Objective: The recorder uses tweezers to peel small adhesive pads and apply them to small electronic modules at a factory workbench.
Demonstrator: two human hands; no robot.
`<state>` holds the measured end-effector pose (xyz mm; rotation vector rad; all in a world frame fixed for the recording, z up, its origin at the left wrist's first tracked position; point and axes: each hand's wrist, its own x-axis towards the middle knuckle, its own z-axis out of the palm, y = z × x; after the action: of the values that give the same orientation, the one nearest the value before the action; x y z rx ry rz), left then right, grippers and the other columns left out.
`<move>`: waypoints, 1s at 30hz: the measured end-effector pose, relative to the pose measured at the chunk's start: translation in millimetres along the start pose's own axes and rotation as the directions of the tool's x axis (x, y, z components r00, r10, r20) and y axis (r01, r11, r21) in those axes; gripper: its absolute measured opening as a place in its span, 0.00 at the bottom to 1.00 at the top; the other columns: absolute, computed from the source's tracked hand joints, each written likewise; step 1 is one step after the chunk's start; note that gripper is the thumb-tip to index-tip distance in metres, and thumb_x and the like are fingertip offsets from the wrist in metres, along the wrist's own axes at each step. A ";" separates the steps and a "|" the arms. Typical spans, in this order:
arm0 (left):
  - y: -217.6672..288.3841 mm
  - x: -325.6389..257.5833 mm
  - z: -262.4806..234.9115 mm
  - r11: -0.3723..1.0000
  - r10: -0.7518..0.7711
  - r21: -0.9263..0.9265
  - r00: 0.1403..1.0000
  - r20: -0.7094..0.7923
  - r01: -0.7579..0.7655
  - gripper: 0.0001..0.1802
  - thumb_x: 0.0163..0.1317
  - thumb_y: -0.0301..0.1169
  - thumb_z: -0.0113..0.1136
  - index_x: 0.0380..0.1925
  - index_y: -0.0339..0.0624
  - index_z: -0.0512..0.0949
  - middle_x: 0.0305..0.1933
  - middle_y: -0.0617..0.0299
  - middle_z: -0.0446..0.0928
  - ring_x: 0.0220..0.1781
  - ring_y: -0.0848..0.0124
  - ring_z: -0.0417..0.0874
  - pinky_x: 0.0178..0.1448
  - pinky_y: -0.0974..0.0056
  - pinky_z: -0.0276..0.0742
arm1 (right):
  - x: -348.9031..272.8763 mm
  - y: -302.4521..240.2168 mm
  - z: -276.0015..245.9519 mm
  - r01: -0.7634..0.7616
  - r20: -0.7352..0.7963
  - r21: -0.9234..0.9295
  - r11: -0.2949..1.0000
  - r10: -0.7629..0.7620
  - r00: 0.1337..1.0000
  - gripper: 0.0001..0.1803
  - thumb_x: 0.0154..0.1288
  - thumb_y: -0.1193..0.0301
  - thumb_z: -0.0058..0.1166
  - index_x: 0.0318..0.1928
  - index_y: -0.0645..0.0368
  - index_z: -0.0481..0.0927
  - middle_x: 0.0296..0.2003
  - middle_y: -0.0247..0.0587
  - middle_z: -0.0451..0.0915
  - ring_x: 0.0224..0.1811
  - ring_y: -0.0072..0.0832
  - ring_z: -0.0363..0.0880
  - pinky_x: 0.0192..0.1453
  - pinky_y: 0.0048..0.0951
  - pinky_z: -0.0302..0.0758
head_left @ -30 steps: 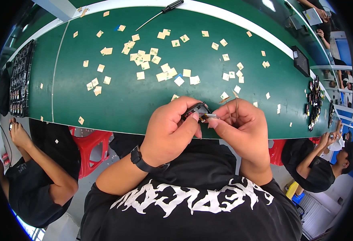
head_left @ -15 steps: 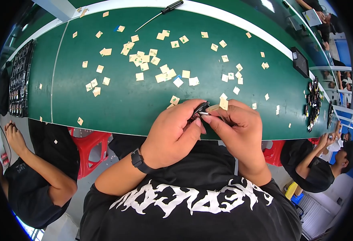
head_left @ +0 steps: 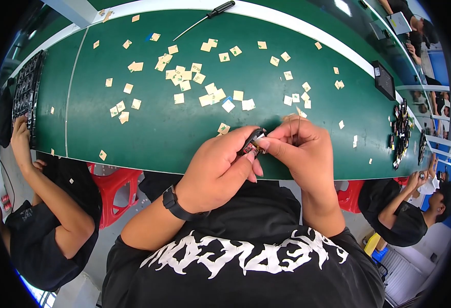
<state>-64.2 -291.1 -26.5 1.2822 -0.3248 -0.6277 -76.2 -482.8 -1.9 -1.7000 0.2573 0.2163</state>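
My left hand (head_left: pixel 217 164) is wrapped round a small black electronic device (head_left: pixel 249 147), its housing open toward the right with reddish and metallic parts showing. My right hand (head_left: pixel 305 149) has thumb and forefinger closed on a small silvery piece (head_left: pixel 260 137) at the device's upper end. A thin cream-coloured slip (head_left: pixel 300 112), seen nearly edge-on, sticks up from the fingers of the same hand. Both hands are above the table's near edge. The fingers hide most of the device and the inner end of the silvery piece.
Many cream paper squares (head_left: pixel 211 95) lie scattered over the green table (head_left: pixel 158 133). A screwdriver (head_left: pixel 205 19) rests at the far edge. Black devices (head_left: pixel 401 133) are heaped at the right, near a black tray (head_left: pixel 383 80). Stacked trays (head_left: pixel 26 102) stand at left; co-workers sit on both sides.
My right hand has turned, and the cream slip it holds has swung upward, now edge-on. The silvery piece stands more upright at the device. The left co-worker's hand has reached to the trays.
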 end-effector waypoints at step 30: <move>19.8 -11.9 -1.3 0.929 -0.230 -0.329 0.961 -0.151 0.171 0.19 0.73 0.23 0.48 0.61 0.27 0.69 0.45 0.43 0.82 0.28 0.74 0.83 0.31 0.72 0.81 | -59.3 96.0 -346.2 -0.467 -0.415 -0.879 0.093 -0.630 0.656 0.17 0.67 0.65 0.61 0.50 0.63 0.80 0.50 0.50 0.78 0.51 0.47 0.79 0.55 0.42 0.76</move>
<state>-67.8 -280.0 -6.6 1.0631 0.0647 -0.6961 -162.6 -835.7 -26.0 -3.2572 0.7668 -0.7426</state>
